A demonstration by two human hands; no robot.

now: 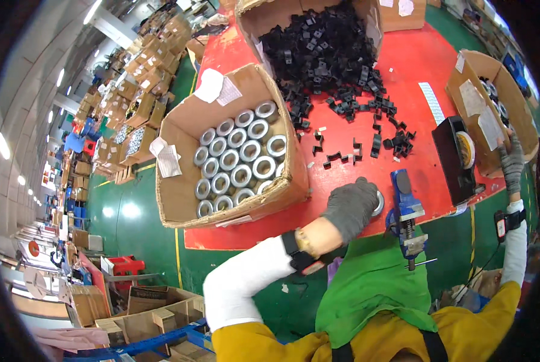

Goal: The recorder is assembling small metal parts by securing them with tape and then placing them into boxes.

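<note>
My left hand, in a grey knit glove, is closed round a silver metal ring at the table's near edge. Just right of it stands a blue bench vise. Far to the right, my gloved right hand reaches up over the side of a cardboard box. Its fingers look stretched out beside the metal rings inside, though the fingertips are hard to make out. On the left, a larger cardboard box holds several silver rings standing in rows.
Black clips spill from a tipped box onto the red table; several lie loose near my left hand. A black stand with a yellow-white roll stands between vise and right box. A label strip lies behind it.
</note>
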